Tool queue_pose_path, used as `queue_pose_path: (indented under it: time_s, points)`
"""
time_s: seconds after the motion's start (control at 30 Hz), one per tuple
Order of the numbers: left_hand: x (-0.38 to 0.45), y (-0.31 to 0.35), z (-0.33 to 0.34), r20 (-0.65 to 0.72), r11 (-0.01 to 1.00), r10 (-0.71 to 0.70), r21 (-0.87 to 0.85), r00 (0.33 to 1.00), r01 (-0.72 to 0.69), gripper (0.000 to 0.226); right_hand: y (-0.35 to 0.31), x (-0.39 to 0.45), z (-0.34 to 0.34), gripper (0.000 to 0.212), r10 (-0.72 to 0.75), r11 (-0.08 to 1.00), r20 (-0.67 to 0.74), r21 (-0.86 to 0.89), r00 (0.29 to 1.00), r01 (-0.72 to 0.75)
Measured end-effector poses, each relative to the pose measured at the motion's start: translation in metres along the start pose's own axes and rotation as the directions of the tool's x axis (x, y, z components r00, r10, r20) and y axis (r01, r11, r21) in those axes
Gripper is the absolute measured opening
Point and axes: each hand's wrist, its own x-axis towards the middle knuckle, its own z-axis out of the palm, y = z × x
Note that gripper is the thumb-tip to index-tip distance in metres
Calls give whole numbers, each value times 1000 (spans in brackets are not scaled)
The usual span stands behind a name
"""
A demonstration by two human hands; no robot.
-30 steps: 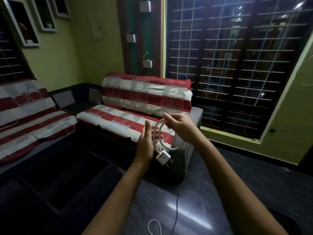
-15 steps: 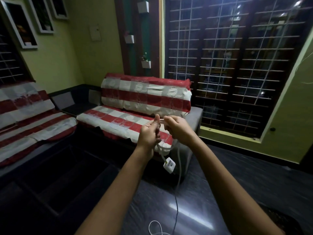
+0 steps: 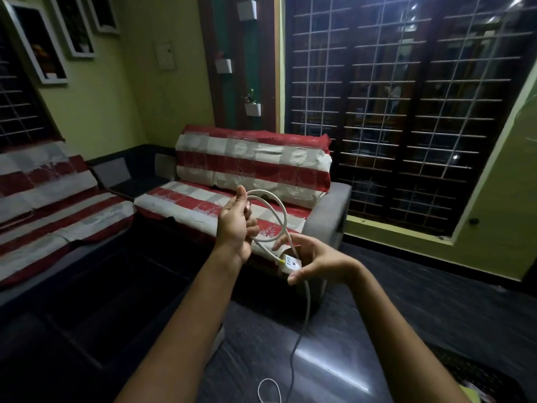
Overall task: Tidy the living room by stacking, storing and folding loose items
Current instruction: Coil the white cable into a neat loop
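Note:
A white cable (image 3: 279,209) forms a loop in the air in front of the sofa. My left hand (image 3: 236,225) grips the loop at its top, fingers curled round the coils. A white plug block (image 3: 290,263) with a yellow tip hangs at the loop's lower end. My right hand (image 3: 315,261) is lower and to the right, its curled fingers round the cable beside the plug block. The rest of the cable drops from my right hand to the dark floor, where a small coil (image 3: 268,389) lies.
A red and white covered sofa (image 3: 252,170) stands behind my hands, a second one (image 3: 52,199) at the left. A dark low table (image 3: 87,315) fills the lower left. Barred windows (image 3: 406,112) line the right wall. The glossy floor (image 3: 377,330) spreads to the right.
My hands have come apart. The right hand dropped down and right along the cable, drawing out a larger loop, while the left hand rose a little with the coils.

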Motion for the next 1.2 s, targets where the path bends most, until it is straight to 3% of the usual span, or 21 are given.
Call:
queue_pose_path:
  time_s: [0.1, 0.23, 0.4, 0.47, 0.53, 0.73, 0.93, 1.0, 1.07, 1.13, 1.2]
  points:
    - [-5, -4, -3, 5, 996, 14, 89, 1000, -14, 36, 0, -2, -12, 71, 20, 1000, -38, -15, 999, -20]
    - [-12, -6, -8, -20, 971, 60, 234, 998, -54, 34, 3, 1, -16, 58, -60, 981, -282, 158, 957, 108]
    - [-20, -14, -6, -57, 975, 103, 203, 993, -89, 28, 5, 11, 3, 65, -96, 915, -453, 311, 886, 258]
    - [-21, -18, -3, -81, 981, 111, 171, 990, -96, 23, 6, 17, 11, 67, -92, 908, -471, 322, 877, 269]
    - [-21, -23, -2, -121, 979, 142, 163, 982, -121, 24, 0, 20, 22, 55, -95, 926, -463, 284, 881, 249]
    - [-16, -40, -2, -303, 945, 256, 280, 918, -171, 34, -10, 30, 45, 52, -22, 944, -554, 263, 832, 200]
    - [-27, -46, 7, -280, 899, 342, 375, 897, -226, 28, -8, 39, 63, 43, -146, 933, -685, 144, 714, 329]
    - [-31, -50, 6, -252, 902, 341, 360, 906, -239, 26, -11, 40, 65, 47, -194, 957, -710, 14, 677, 288]
    - [-33, -53, 5, -233, 918, 306, 330, 923, -221, 29, -13, 41, 62, 38, -217, 969, -719, -79, 660, 232]
    - [-39, -54, 2, -191, 945, 224, 282, 956, -165, 34, -15, 40, 53, 24, -239, 971, -720, -177, 651, 161]
    - [-44, -50, -4, -115, 970, 114, 227, 987, -86, 40, -20, 36, 42, 18, -337, 911, -696, -412, 634, 32]
